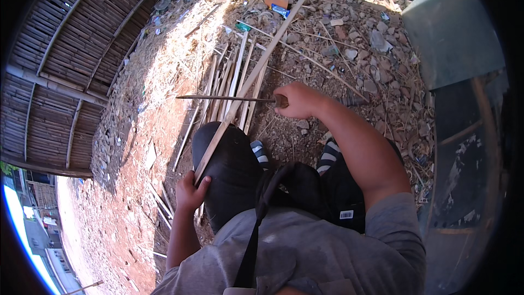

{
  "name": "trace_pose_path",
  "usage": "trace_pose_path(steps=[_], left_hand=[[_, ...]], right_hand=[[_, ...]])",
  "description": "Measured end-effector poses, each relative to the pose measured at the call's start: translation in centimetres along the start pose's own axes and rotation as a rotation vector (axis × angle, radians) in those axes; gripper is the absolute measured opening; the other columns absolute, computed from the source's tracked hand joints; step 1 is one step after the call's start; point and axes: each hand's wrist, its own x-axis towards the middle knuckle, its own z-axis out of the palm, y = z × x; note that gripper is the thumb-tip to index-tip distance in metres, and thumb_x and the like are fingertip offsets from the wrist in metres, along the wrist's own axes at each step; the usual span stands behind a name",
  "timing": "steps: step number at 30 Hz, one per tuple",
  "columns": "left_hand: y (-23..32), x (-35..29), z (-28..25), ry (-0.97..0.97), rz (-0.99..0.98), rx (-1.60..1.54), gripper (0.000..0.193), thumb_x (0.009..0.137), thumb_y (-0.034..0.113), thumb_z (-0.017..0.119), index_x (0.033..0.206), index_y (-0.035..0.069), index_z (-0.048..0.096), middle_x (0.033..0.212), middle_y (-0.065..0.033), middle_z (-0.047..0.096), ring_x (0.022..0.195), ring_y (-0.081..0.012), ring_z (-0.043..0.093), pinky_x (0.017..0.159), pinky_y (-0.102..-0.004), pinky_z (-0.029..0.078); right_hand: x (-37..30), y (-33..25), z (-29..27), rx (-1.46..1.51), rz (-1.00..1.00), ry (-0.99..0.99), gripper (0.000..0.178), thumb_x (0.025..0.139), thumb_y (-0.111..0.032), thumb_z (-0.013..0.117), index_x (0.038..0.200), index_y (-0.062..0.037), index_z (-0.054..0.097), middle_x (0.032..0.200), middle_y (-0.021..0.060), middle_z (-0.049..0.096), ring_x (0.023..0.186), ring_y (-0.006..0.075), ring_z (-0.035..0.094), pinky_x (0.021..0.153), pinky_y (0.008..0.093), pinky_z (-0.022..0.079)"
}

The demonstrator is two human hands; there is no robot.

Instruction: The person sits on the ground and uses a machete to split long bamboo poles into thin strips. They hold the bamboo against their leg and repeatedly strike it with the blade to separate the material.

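My left hand (192,188) is closed round the near end of a long bamboo strip (262,68). The strip slants over my left knee and reaches away to the upper right. In my right hand (297,101) is the wooden handle of a long-bladed knife (229,98), its fingers wrapped round it. The blade points left, seen nearly edge-on, and crosses the strip just beyond my knee. Whether the blade touches the strip or hangs above it, I cannot tell. Beneath them on the ground lies a bundle of narrow bamboo strips (221,84).
Broken bricks and stones (376,71) litter the ground ahead and to the right. A woven bamboo wall (71,33) stands at left. Grey-green panel (453,33) and dark board (464,158) stand at right. More loose strips (161,205) lie by my left arm.
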Motion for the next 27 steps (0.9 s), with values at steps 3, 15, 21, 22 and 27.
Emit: trace_pose_path(steps=[3,15,21,22,27], left_hand=[[-0.1,0.0,0.1,0.025,0.017,-0.005,0.059,0.084,0.055,0.073,0.073,0.001,0.053,0.06,-0.0181,0.056,0.059,-0.0376,0.061,0.059,-0.0466,0.046],[0.3,0.0,-0.3,0.006,-0.009,0.069,0.055,0.087,0.051,0.071,0.073,0.001,0.053,0.062,-0.0214,0.059,0.063,-0.0432,0.063,0.06,-0.0506,0.047],[0.2,-0.1,-0.1,0.053,0.053,0.091,0.054,0.088,0.05,0.071,0.074,0.001,0.053,0.063,-0.0219,0.059,0.064,-0.0443,0.063,0.06,-0.0516,0.047],[0.3,-0.1,-0.1,0.058,0.065,0.102,0.054,0.088,0.049,0.071,0.074,0.001,0.053,0.064,-0.022,0.06,0.065,-0.0445,0.063,0.059,-0.0517,0.047],[0.3,-0.4,-0.4,0.037,0.051,0.123,0.054,0.088,0.051,0.07,0.075,0.002,0.053,0.064,-0.0222,0.06,0.065,-0.0447,0.063,0.06,-0.0516,0.047]], right_hand=[[0.0,0.1,0.3,-0.006,-0.019,0.056,0.033,0.08,-0.03,0.075,0.097,-0.0027,0.067,0.081,0.017,0.068,0.079,0.0357,0.067,0.072,0.044,0.052],[-0.5,-4.6,-1.9,-0.339,0.081,-0.112,0.028,0.08,-0.027,0.073,0.102,-0.0088,0.07,0.091,0.0172,0.071,0.092,0.0377,0.068,0.08,0.0472,0.055],[-0.1,0.9,-2.9,-0.117,0.17,0.128,0.028,0.081,-0.029,0.074,0.092,-0.0044,0.067,0.087,0.0191,0.069,0.086,0.0396,0.067,0.075,0.0465,0.054],[0.0,0.9,-3.0,-0.11,0.214,0.103,0.029,0.081,-0.029,0.074,0.092,-0.0035,0.067,0.087,0.0193,0.069,0.087,0.0398,0.067,0.076,0.0476,0.054],[-0.6,-3.5,-2.0,-0.28,0.105,-0.061,0.031,0.08,-0.03,0.074,0.095,-0.0042,0.067,0.087,0.0189,0.069,0.088,0.0391,0.068,0.078,0.0493,0.054]])
